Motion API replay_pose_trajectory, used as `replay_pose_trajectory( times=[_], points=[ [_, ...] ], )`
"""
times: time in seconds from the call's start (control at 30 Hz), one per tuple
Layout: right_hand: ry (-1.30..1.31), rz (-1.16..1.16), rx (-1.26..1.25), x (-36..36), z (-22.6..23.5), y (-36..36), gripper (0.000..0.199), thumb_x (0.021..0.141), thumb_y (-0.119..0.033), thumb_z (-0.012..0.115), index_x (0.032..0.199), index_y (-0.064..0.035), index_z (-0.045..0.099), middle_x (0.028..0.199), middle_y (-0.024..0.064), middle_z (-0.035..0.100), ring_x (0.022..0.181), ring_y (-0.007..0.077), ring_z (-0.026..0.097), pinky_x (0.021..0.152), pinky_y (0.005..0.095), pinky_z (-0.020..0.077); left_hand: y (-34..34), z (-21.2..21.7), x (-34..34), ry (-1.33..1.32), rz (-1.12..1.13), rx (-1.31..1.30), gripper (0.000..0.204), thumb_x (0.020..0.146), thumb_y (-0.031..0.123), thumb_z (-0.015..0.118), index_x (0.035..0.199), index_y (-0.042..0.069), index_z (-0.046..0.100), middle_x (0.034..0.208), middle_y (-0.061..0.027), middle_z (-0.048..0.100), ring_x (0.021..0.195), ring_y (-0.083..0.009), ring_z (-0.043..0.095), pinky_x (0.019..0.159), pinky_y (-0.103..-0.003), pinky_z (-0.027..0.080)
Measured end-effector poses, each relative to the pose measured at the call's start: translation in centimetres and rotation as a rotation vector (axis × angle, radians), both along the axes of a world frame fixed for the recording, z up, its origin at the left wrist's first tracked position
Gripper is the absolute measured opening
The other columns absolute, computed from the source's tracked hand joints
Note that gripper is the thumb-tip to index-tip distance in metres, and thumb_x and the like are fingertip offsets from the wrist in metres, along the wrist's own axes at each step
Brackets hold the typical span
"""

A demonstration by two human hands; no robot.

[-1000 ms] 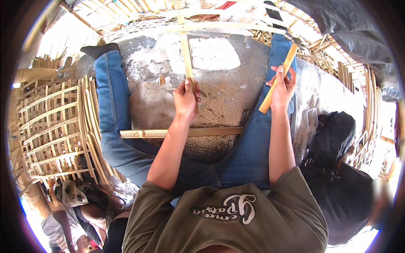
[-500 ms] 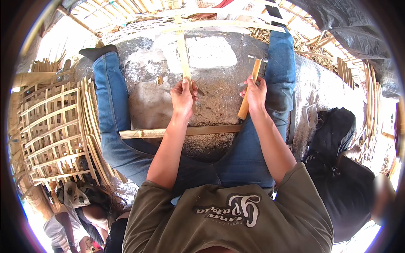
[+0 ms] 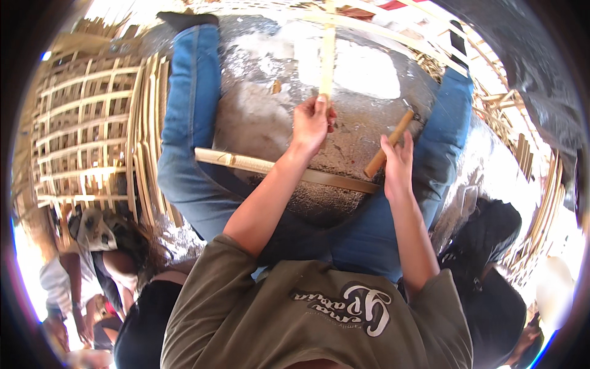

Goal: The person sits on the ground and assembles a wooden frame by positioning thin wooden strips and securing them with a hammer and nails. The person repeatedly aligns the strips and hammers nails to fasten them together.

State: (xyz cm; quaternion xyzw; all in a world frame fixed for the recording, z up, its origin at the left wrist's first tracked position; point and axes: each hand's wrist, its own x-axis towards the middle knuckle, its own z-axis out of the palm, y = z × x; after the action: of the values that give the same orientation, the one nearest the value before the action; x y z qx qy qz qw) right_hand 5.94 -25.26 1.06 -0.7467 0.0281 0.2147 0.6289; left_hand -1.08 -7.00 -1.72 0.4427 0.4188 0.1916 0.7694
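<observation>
A pale bamboo strip (image 3: pixel 327 64) runs away from me toward the far side, its near end pinched in my left hand (image 3: pixel 312 126). My right hand (image 3: pixel 399 166) has its fingers spread, thumb apart from the rest. Close by its fingertips is a tool with a cylindrical wooden handle (image 3: pixel 376 163) and a small metal part at the far end; it looks loose from the fingers. A thicker bamboo slat (image 3: pixel 236 161) spans crosswise between my thighs, partly hidden behind my left forearm.
Woven bamboo lattice panels (image 3: pixel 86 129) and stacked strips (image 3: pixel 150 135) stand at the left. Thin bamboo strips cross at the far edge. Other people sit at the lower left and right. A dark plastic sheet (image 3: pixel 522 55) hangs at the upper right. The floor (image 3: pixel 252 111) is grey and stained.
My right hand has opened from around the wooden handle. The left hand still grips the bamboo strip. The whole view has shifted, so the scene sits farther right and my legs higher.
</observation>
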Motion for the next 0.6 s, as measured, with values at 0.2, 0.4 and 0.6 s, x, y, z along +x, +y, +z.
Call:
replay_pose_trajectory(
  times=[0.2,0.4,0.6],
  points=[
    [-0.603,0.916,-0.421,-4.0,5.4,1.2,0.065,0.092,-0.021,0.071,0.146,-0.0003,0.041,0.134,0.0237,0.056,0.126,0.0422,0.055,0.105,0.0456,0.0467,0.1,1.0,-0.6,-0.003,-0.017,-0.047,0.035,0.109,0.029,0.049,0.097,0.000,0.065,0.075,-0.0037,0.062,0.062,-0.0104,0.055,0.054,-0.028,0.048],
    [-0.571,1.069,-0.527,-3.8,5.5,3.4,0.055,0.093,-0.025,0.069,0.138,0.0001,0.050,0.121,0.0254,0.064,0.112,0.0429,0.063,0.092,0.0501,0.0527,0.1,0.9,-0.3,-0.011,-0.015,-0.066,0.034,0.108,0.030,0.051,0.095,0.002,0.065,0.076,-0.0039,0.063,0.064,-0.0101,0.057,0.057,-0.028,0.050],
    [-0.530,0.987,-0.636,-1.8,5.4,4.6,0.054,0.093,-0.027,0.070,0.137,-0.0009,0.052,0.111,0.0239,0.071,0.106,0.0431,0.067,0.091,0.0482,0.0536,0.0,0.6,-0.1,-0.025,-0.002,-0.041,0.037,0.109,0.028,0.047,0.098,-0.003,0.064,0.076,-0.0066,0.064,0.060,-0.0118,0.059,0.059,-0.029,0.056]
  ],
)
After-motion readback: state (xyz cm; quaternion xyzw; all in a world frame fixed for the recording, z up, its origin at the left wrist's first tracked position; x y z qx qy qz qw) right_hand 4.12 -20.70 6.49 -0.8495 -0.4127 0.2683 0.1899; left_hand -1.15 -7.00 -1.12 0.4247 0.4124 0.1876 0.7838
